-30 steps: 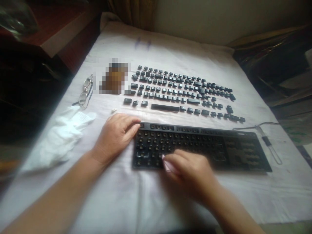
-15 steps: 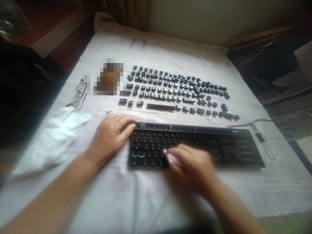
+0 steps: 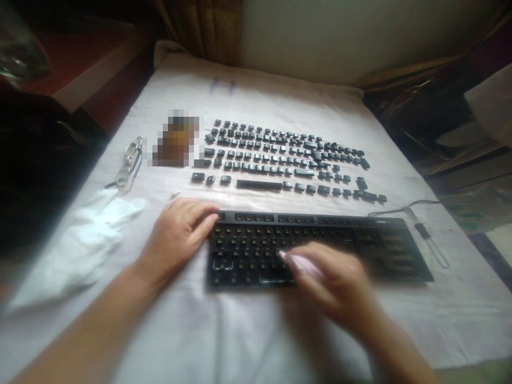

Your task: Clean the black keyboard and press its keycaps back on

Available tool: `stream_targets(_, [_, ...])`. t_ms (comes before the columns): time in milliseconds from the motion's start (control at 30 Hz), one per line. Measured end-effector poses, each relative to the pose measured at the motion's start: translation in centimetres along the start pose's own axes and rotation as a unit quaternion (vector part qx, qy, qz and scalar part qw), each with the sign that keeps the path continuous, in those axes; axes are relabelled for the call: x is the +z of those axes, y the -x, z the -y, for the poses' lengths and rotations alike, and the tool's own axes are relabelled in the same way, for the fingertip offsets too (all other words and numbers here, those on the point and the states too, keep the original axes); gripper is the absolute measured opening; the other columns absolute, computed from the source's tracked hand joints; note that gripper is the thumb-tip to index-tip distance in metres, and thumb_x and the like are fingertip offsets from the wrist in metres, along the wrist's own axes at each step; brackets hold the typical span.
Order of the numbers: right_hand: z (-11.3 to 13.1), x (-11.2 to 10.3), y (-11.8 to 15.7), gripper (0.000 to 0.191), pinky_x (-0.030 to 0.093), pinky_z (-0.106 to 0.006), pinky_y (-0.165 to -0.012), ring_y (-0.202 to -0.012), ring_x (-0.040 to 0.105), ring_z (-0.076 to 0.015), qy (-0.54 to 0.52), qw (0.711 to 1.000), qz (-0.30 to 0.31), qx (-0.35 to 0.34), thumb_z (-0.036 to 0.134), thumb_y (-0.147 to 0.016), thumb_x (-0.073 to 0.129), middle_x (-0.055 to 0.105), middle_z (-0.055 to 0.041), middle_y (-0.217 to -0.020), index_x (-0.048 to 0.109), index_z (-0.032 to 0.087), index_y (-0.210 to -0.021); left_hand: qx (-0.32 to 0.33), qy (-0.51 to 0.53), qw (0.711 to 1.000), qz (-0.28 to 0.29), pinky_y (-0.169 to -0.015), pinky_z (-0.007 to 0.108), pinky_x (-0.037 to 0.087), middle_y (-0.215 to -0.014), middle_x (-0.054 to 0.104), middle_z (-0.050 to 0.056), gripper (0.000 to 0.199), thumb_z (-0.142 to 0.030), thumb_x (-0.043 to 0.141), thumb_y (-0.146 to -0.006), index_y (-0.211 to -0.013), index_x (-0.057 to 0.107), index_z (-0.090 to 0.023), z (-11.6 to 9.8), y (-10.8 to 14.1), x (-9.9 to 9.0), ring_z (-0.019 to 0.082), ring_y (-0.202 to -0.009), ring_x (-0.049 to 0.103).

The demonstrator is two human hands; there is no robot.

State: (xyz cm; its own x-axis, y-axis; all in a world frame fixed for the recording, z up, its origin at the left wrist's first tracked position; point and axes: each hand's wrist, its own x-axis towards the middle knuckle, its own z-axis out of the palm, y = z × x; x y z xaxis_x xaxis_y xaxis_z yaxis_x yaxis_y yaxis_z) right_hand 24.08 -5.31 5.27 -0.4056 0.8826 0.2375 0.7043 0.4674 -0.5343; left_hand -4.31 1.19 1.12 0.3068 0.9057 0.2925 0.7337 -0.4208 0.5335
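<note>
A black keyboard [image 3: 248, 261] with its keycaps off lies on the white cloth, its bare key sockets showing. My left hand [image 3: 176, 229] grips it at the upper left corner, thumb and fingers closed there. Over the middle of the keyboard, my right hand [image 3: 332, 272] is closed in a pinch on a small pinkish-white wad [image 3: 304, 264], perhaps tissue or cloth. The wad's tip is at the key sockets; whether it touches them I cannot tell. Beyond the keyboard, the loose black keycaps lie in rows, with the long space bar [image 3: 259, 184] in the nearest row.
Eyeglasses [image 3: 127, 165] and a crumpled white cloth or bag [image 3: 88, 245] lie at the left. A blurred-out brownish item [image 3: 176, 141] is beside the keycaps. The keyboard's cable [image 3: 422, 230] loops at the right. Dark red furniture [image 3: 88, 69] stands at the far left.
My right hand has moved a little rightward over the keyboard with the wad in its fingers. My left hand stays at the corner. The whole view has shifted slightly.
</note>
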Motion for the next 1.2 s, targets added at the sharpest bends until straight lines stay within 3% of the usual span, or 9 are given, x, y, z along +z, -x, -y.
stream_targets(467, [0.4,1.8,1.5,0.017,0.039,-0.023,-0.052,-0.052,0.058,-0.0114,0.126,0.990,-0.016,-0.056,0.017,-0.091,0.054,0.065,-0.0009,-0.064,0.070,0.017,-0.084,-0.001,0.004,1.000,-0.005,-0.093,0.046,0.050,-0.102,0.074,0.004,0.025,-0.042,0.052,-0.095,-0.103,0.069,-0.027,0.2,0.1,0.0,0.026,-0.097,0.067])
stream_targets(633, [0.4,0.3,1.5,0.017,0.043,-0.021,-0.052,-0.055,0.061,-0.0112,0.024,0.999,0.030,-0.013,0.018,-0.092,0.053,0.067,-0.0010,-0.065,0.070,0.018,-0.086,0.000,-0.004,1.000,0.004,-0.094,0.045,0.049,-0.103,0.074,0.004,0.028,-0.043,0.049,-0.096,-0.105,0.068,-0.025,0.0,0.0,0.0,0.025,-0.098,0.066])
stream_targets(700, [0.2,-0.8,1.2,0.016,0.047,-0.020,-0.054,-0.057,0.064,-0.0117,-0.021,0.999,0.015,0.026,0.020,-0.092,0.055,0.070,-0.0015,-0.068,0.069,0.019,-0.085,-0.002,-0.008,1.000,0.009,-0.094,0.045,0.049,-0.104,0.074,0.005,0.030,-0.043,0.048,-0.097,-0.106,0.068,-0.024,0.0,0.0,-0.1,0.025,-0.099,0.066])
stream_targets(833, [-0.1,-1.9,0.9,0.014,0.050,-0.021,-0.054,-0.058,0.067,-0.0132,-0.005,0.997,-0.043,0.067,0.021,-0.091,0.058,0.074,-0.0025,-0.071,0.069,0.021,-0.082,-0.003,-0.016,1.000,0.010,-0.094,0.044,0.048,-0.104,0.073,0.005,0.032,-0.044,0.048,-0.097,-0.106,0.069,-0.022,0.1,0.1,-0.2,0.024,-0.099,0.065])
stream_targets(1067, [-0.8,0.5,1.1,0.016,0.046,-0.021,-0.054,-0.059,0.065,-0.0126,0.057,0.998,-0.021,-0.004,0.019,-0.092,0.054,0.070,-0.0026,-0.071,0.070,0.018,-0.090,-0.005,-0.023,1.000,0.015,-0.096,0.043,0.048,-0.105,0.073,0.004,0.033,-0.045,0.047,-0.097,-0.107,0.069,-0.023,-0.1,0.0,-0.1,0.024,-0.100,0.065])
stream_targets(1200, [-1.2,0.6,0.8,0.022,0.041,-0.021,-0.052,-0.057,0.063,-0.0121,0.126,0.992,-0.002,-0.032,0.021,-0.095,0.050,0.069,-0.0023,-0.071,0.071,0.018,-0.090,-0.007,-0.028,0.999,0.018,-0.097,0.044,0.048,-0.105,0.073,0.004,0.033,-0.045,0.046,-0.097,-0.108,0.069,-0.024,-0.1,-0.1,-0.1,0.024,-0.100,0.065])
